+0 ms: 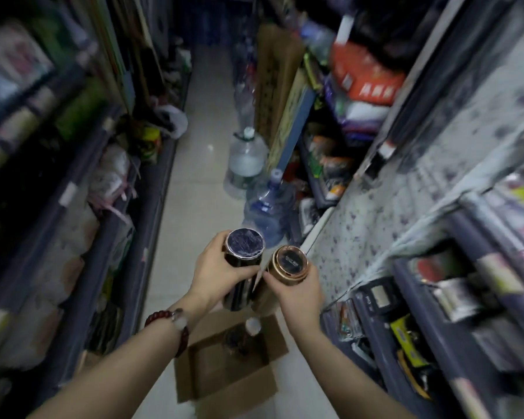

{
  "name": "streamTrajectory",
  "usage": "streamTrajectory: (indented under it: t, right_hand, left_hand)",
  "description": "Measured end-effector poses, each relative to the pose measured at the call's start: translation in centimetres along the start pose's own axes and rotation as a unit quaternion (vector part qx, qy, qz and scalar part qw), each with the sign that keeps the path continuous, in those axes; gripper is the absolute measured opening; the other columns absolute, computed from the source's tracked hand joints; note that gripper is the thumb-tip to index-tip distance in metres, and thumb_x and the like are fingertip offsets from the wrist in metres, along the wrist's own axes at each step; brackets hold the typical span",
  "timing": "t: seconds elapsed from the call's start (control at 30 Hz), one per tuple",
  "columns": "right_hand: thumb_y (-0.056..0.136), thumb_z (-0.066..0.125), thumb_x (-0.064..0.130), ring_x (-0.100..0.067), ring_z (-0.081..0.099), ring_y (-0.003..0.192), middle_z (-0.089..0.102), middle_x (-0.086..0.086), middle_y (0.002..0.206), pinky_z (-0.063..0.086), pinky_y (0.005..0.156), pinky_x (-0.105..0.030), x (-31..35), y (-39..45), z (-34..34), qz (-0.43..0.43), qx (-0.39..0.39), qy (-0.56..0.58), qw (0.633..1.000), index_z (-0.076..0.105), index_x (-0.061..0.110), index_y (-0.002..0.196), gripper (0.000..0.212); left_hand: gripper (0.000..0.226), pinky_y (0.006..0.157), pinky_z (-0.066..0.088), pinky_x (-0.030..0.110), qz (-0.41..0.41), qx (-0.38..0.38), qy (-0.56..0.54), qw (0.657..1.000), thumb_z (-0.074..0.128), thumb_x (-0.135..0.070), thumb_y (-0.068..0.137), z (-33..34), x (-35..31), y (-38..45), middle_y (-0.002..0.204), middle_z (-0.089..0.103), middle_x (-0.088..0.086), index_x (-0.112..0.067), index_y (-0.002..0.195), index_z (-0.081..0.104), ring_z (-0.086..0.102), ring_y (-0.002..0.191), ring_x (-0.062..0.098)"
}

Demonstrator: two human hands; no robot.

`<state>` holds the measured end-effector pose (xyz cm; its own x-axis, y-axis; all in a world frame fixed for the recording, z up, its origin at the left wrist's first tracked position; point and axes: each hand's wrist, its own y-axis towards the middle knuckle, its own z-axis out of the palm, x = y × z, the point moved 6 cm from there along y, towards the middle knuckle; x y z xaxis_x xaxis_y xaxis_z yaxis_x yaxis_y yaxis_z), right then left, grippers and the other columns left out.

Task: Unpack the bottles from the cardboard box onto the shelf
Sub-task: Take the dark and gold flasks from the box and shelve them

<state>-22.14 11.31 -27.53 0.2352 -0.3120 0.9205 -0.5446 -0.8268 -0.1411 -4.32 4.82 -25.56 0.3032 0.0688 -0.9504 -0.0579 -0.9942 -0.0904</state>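
My left hand grips a dark bottle with a round dark lid, held upright above the box. Beside it my right hand grips a bottle with a copper-rimmed lid. The two bottles nearly touch. Below them on the floor stands the open cardboard box; inside it a white-capped bottle and a dark bottle are visible. The shelf on the right has a flower-patterned covering on one level.
I stand in a narrow aisle with tiled floor. Packed shelves line the left and right. Two large water jugs, one clear and one blue, stand on the floor ahead by the right shelf.
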Motion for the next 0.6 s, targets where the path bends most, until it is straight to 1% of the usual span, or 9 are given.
streamTrajectory:
  t: [0.07,0.13,0.2,0.27,0.33,0.43,0.47,0.53,0.6]
  right_hand:
    - [0.052,0.088,0.042,-0.012,0.065,0.101,0.069,0.011,0.102,0.052,0.094,-0.038,4.9,0.5,-2.7,-0.026,-0.014,0.025,0.999,0.055,0.033,0.108,0.066]
    - [0.055,0.088,0.040,-0.011,0.064,0.102,0.068,0.012,0.104,0.051,0.095,-0.039,9.6,0.9,-5.7,-0.048,-0.024,0.039,0.998,0.056,0.029,0.112,0.067]
    - [0.055,0.088,0.040,-0.010,0.064,0.104,0.068,0.012,0.107,0.051,0.096,-0.039,13.9,1.2,-8.8,-0.074,-0.037,0.065,0.994,0.057,0.027,0.115,0.069]
    - [0.053,0.087,0.043,-0.008,0.064,0.104,0.069,0.012,0.108,0.051,0.096,-0.038,17.8,1.4,-12.1,-0.106,-0.059,0.081,0.989,0.058,0.026,0.116,0.071]
    - [0.056,0.088,0.038,-0.005,0.064,0.103,0.070,0.011,0.107,0.052,0.095,-0.033,21.3,1.3,-15.4,-0.138,-0.077,0.090,0.983,0.060,0.024,0.117,0.068]
    - [0.060,0.089,0.028,-0.001,0.065,0.099,0.071,0.010,0.105,0.051,0.090,-0.024,25.7,0.8,-20.4,-0.179,-0.104,0.112,0.972,0.062,0.023,0.116,0.062]
    - [0.060,0.089,0.027,0.000,0.066,0.097,0.072,0.010,0.104,0.051,0.089,-0.022,26.9,0.7,-21.9,-0.195,-0.111,0.116,0.967,0.063,0.024,0.114,0.060]
    - [0.061,0.089,0.026,0.000,0.067,0.095,0.073,0.010,0.101,0.052,0.088,-0.022,29.0,0.3,-24.9,-0.223,-0.121,0.122,0.960,0.064,0.025,0.110,0.055]
    - [0.062,0.089,0.029,-0.003,0.068,0.094,0.074,0.011,0.099,0.053,0.088,-0.025,30.8,0.0,-27.8,-0.242,-0.143,0.127,0.951,0.065,0.026,0.108,0.052]
  left_hand:
    - [0.061,0.093,0.052,0.035,0.022,0.018,-0.019,0.999,0.090,-0.031,0.047,-0.3,-5.7,0.3,0.104,0.068,-0.012,-0.041,0.096,0.055,0.063,0.098,0.004]
    - [0.059,0.092,0.051,0.031,0.052,0.041,-0.035,0.997,0.090,-0.024,0.053,-0.2,-11.5,0.4,0.102,0.068,-0.015,-0.043,0.096,0.055,0.061,0.096,-0.001]
    - [0.060,0.091,0.050,0.029,0.084,0.059,-0.048,0.994,0.090,-0.021,0.055,0.0,-16.7,0.4,0.102,0.068,-0.015,-0.039,0.103,0.058,0.061,0.095,-0.004]
    - [0.064,0.091,0.049,0.027,0.116,0.077,-0.060,0.988,0.090,-0.025,0.055,0.4,-21.5,0.3,0.103,0.070,-0.013,-0.031,0.111,0.061,0.063,0.096,-0.006]
    - [0.068,0.091,0.050,0.027,0.143,0.090,-0.069,0.983,0.090,-0.030,0.054,1.1,-26.0,-0.1,0.106,0.070,-0.012,-0.028,0.115,0.061,0.063,0.101,-0.001]
    - [0.061,0.091,0.052,0.030,0.172,0.109,-0.100,0.974,0.089,-0.020,0.060,2.3,-32.2,-1.2,0.103,0.070,-0.011,-0.027,0.115,0.062,0.063,0.101,0.004]
    - [0.058,0.091,0.053,0.032,0.185,0.117,-0.106,0.970,0.089,-0.019,0.061,2.7,-34.0,-1.6,0.101,0.072,-0.009,-0.028,0.113,0.064,0.065,0.100,0.006]
    - [0.053,0.090,0.055,0.036,0.208,0.142,-0.115,0.961,0.088,-0.021,0.062,3.6,-37.5,-2.5,0.102,0.074,-0.005,-0.029,0.110,0.067,0.068,0.099,0.010]
    - [0.048,0.091,0.055,0.036,0.220,0.172,-0.135,0.951,0.086,-0.015,0.066,4.6,-40.7,-3.4,0.103,0.075,-0.004,-0.026,0.108,0.068,0.069,0.101,0.013]
